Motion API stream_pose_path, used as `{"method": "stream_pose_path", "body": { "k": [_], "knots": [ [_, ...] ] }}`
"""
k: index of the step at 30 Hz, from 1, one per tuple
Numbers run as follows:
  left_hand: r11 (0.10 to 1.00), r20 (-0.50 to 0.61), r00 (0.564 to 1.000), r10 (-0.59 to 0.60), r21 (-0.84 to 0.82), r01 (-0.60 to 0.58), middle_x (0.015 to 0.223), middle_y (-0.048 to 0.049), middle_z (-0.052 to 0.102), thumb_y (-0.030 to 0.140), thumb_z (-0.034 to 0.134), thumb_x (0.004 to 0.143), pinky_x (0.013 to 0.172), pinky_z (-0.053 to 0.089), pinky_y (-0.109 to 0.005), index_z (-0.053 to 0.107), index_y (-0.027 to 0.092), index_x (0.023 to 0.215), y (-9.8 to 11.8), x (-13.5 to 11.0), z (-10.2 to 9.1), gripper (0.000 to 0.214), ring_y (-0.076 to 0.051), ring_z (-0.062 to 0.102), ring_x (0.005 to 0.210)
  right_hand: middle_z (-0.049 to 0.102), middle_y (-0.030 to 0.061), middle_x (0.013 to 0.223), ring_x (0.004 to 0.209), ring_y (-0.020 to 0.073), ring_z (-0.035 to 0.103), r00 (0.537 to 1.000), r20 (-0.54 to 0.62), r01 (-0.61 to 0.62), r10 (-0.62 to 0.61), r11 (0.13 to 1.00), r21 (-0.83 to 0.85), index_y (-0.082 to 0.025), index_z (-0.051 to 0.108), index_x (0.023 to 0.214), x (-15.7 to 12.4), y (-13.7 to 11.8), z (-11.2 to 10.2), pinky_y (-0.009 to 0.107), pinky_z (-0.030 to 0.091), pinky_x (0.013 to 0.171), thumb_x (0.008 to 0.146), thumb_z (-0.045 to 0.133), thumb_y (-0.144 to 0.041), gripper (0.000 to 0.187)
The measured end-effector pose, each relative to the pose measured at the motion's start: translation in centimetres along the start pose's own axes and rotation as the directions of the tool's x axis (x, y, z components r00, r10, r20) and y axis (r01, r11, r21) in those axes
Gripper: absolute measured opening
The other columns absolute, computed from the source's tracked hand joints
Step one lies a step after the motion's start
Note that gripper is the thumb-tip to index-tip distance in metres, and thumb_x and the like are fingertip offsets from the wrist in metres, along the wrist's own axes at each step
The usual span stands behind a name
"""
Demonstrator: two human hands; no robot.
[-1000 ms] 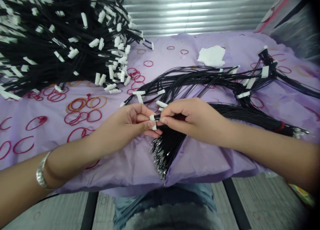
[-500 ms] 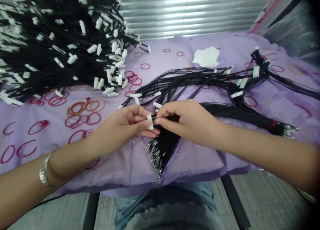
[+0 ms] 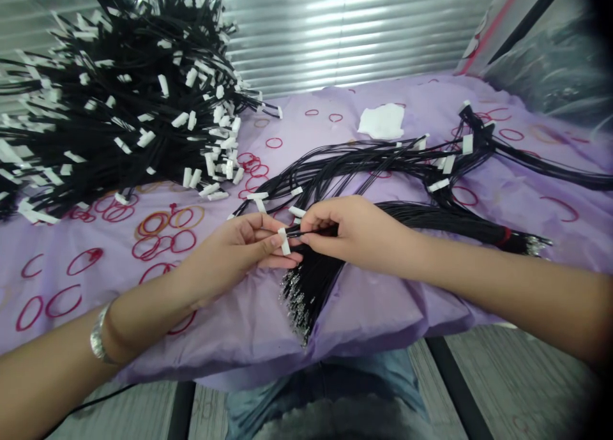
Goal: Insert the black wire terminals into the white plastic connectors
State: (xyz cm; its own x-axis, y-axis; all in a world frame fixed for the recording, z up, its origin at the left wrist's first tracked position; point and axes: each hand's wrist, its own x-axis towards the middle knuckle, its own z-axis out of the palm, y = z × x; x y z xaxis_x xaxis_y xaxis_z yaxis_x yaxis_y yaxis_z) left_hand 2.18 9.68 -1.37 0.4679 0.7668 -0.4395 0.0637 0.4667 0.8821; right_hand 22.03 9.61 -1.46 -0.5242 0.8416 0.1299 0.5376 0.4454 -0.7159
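My left hand pinches a small white connector between thumb and fingertips. My right hand is closed on the black wire that runs into that connector, fingertips almost touching the left hand's. Just below both hands lies a bundle of black wires with bare metal terminals, fanned out toward the table's front edge. Behind my hands, loose black wires fitted with white connectors spread across the purple cloth.
A big heap of black wires with white connectors fills the back left. Red and orange rubber bands lie scattered on the cloth. A white paper scrap sits at the back. Another tied wire bundle stretches right. A corrugated metal wall stands behind.
My view has tipped a little, so everything sits lower and further left in the frame. Both hands keep the same grip on the connector and wire.
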Motion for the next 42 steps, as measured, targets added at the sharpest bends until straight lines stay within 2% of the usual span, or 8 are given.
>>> {"method": "stream_pose_path", "body": {
  "k": [5, 14, 25, 36, 39, 42],
  "knots": [
    [1.0, 0.036, 0.999, 0.015, -0.005, -0.015, 0.078, 0.0013, 0.071, 0.02, 0.066, 0.08, 0.072, 0.06, -0.014, 0.054, 0.017, 0.085, -0.19, 0.13, -0.24, 0.013, -0.011, 0.071, 0.076, 0.063, -0.0024, 0.067, 0.06, 0.0073, 0.052, 1.0, -0.014, 0.011, -0.011, 1.0, -0.022, -0.014, 0.065, 0.076, 0.02, 0.09, -0.15, 0.022, 0.036, 0.059, 0.075, 0.057, -0.014, 0.008],
    [0.999, 0.016, 1.0, 0.027, -0.018, -0.027, 0.072, 0.0004, 0.07, 0.019, 0.068, 0.078, 0.068, 0.061, -0.016, 0.054, 0.016, 0.085, -0.32, 0.03, -0.23, 0.016, -0.014, 0.072, 0.074, 0.061, -0.0026, 0.07, 0.063, 0.0063, 0.052, 0.999, -0.04, 0.012, -0.013, 1.0, -0.028, -0.014, 0.064, 0.074, 0.26, 0.29, 0.0, 0.02, 0.036, 0.06, 0.078, 0.057, -0.015, 0.008],
    [0.999, 0.068, 0.997, 0.044, 0.01, -0.045, 0.078, -0.0007, 0.073, 0.018, 0.068, 0.078, 0.069, 0.061, -0.017, 0.057, 0.016, 0.083, -0.67, 0.41, -0.76, 0.012, -0.016, 0.072, 0.077, 0.059, -0.0033, 0.067, 0.061, 0.0054, 0.049, 0.998, -0.045, 0.033, -0.035, 0.999, -0.035, -0.014, 0.063, 0.07, 0.13, -0.12, 0.39, 0.02, 0.034, 0.057, 0.081, 0.057, -0.018, 0.013],
    [0.999, 0.066, 0.997, 0.041, 0.008, -0.042, 0.075, -0.0003, 0.072, 0.02, 0.073, 0.074, 0.068, 0.061, -0.018, 0.059, 0.015, 0.08, -0.62, 0.37, -0.65, 0.016, -0.017, 0.072, 0.074, 0.056, -0.0039, 0.063, 0.058, 0.0048, 0.047, 0.998, -0.046, 0.051, -0.052, 0.998, -0.023, -0.013, 0.064, 0.069, 0.1, -0.26, 0.71, 0.019, 0.034, 0.055, 0.081, 0.059, -0.018, 0.014],
    [0.999, 0.066, 0.997, 0.038, 0.006, -0.038, 0.076, -0.0006, 0.072, 0.018, 0.071, 0.075, 0.068, 0.061, -0.018, 0.057, 0.015, 0.081, -0.55, 0.35, -0.54, 0.015, -0.016, 0.072, 0.074, 0.058, -0.0034, 0.065, 0.061, 0.0052, 0.049, 0.997, -0.035, 0.065, -0.066, 0.997, -0.049, -0.013, 0.064, 0.07, 0.16, -0.23, 0.54, 0.019, 0.035, 0.057, 0.081, 0.059, -0.018, 0.013],
    [0.999, 0.061, 0.997, 0.052, 0.008, -0.052, 0.076, -0.0002, 0.071, 0.017, 0.067, 0.078, 0.067, 0.06, -0.017, 0.055, 0.016, 0.085, -0.52, 0.32, -0.5, 0.014, -0.014, 0.072, 0.074, 0.059, -0.0025, 0.067, 0.061, 0.0057, 0.049, 0.991, -0.03, 0.129, -0.134, 0.982, -0.139, -0.012, 0.063, 0.073, 0.09, 0.12, 0.19, 0.019, 0.035, 0.059, 0.081, 0.06, -0.018, 0.01]
  ]
}}
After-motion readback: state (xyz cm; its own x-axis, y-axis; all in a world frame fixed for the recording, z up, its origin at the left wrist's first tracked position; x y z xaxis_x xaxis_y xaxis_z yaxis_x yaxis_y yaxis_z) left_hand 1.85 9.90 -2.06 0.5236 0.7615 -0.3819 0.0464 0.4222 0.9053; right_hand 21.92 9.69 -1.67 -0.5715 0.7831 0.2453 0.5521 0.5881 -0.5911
